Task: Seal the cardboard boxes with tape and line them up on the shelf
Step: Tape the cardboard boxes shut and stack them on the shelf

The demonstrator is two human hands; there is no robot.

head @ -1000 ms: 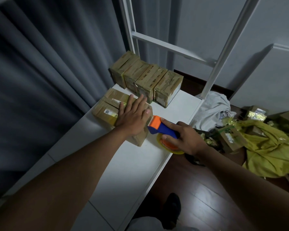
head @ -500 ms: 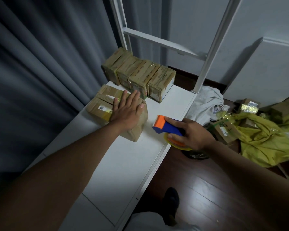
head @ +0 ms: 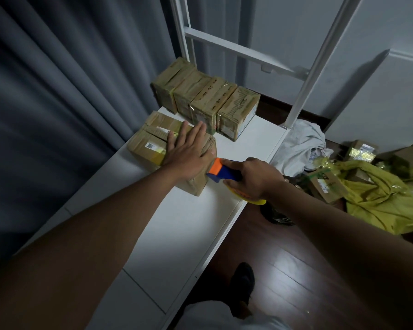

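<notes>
Left hand (head: 188, 154) flat, fingers straight, pressing down on top of the brown cardboard box (head: 177, 151) near the back edge of the white shelf board (head: 177, 229), just in front of the row of four taped brown boxes (head: 205, 101); right hand (head: 253, 177) wrapped round the blue-and-orange tape dispenser (head: 221, 171), its orange nose touching the box's right side. Best to keep the palm bearing down so the flaps stay closed. Then draw the dispenser up over the top seam in one straight, firm pull, rubbing the tape flat.
</notes>
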